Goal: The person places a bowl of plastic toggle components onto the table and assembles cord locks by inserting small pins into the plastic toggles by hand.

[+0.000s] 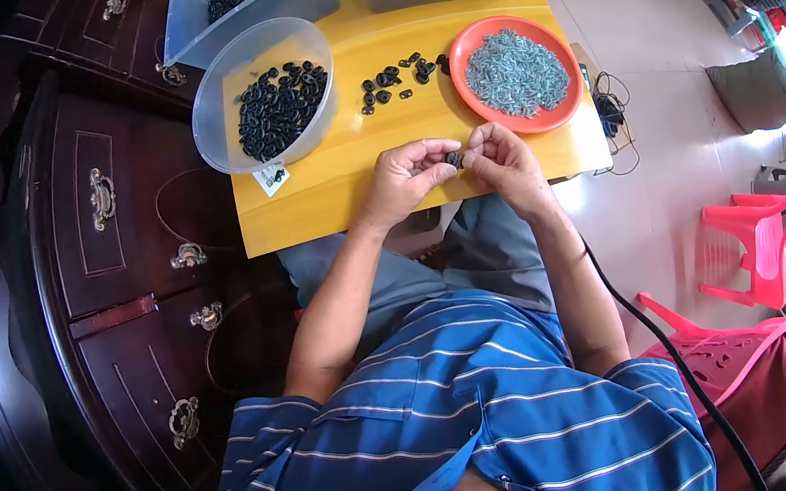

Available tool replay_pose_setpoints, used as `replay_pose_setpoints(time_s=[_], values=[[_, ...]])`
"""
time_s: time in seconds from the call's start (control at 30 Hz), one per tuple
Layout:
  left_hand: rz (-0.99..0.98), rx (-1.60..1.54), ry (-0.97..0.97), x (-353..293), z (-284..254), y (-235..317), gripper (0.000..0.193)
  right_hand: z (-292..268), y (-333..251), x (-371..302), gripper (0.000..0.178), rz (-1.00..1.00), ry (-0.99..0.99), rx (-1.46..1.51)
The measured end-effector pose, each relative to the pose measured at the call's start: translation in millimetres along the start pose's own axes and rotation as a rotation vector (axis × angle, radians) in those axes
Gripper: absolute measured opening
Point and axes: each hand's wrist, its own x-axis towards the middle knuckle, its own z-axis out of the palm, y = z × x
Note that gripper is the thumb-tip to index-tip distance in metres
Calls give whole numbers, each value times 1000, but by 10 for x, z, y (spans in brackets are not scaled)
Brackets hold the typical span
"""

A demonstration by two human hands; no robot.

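Over the front edge of the yellow table (309,202), my left hand (402,181) pinches a small black part (454,158) between thumb and fingertips. My right hand (507,167) is closed at the same part from the other side, its fingertips meeting the left ones. Whether it also grips a tiny pin is too small to tell. Just beyond my hands lie several loose black parts (384,96), some round, some oblong. An orange plate (575,103) heaped with small silvery pins (517,73) stands beyond my right hand. A clear round tub (213,120) of black oval parts (283,112) is at the left.
Two clear bins (285,8) with black parts stand along the table's far edge. A small white packet (271,179) lies by the tub. Dark wooden cabinets (108,241) flank the left side. Pink plastic chairs (751,246) and a black cable (665,340) are at the right.
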Motion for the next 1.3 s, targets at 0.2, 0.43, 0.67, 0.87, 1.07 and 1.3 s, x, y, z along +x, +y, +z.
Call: replay_pose_setpoints(time_s=[0.2, 0.43, 0.67, 0.87, 1.07, 1.3], values=[[-43, -68, -64, -42, -46, 64, 28, 44, -27, -73, 16, 20, -29, 49], [-41, 13, -109, -60, -40, 263, 25, 55, -23, -159, 20, 38, -45, 56], [-39, 71, -254, -14, 2, 502, 27, -32, -72, -245, 17, 132, -86, 79], [77, 220, -262, -5, 48, 641, 27, -31, -28, -288, 15, 161, -126, 204], [86, 476, -158, -4, 166, 741, 40, 33, 39, -285, 12, 196, -129, 460], [342, 866, -11, 40, 278, 761, 42, 97, 54, -199, 14, 165, -21, 539]])
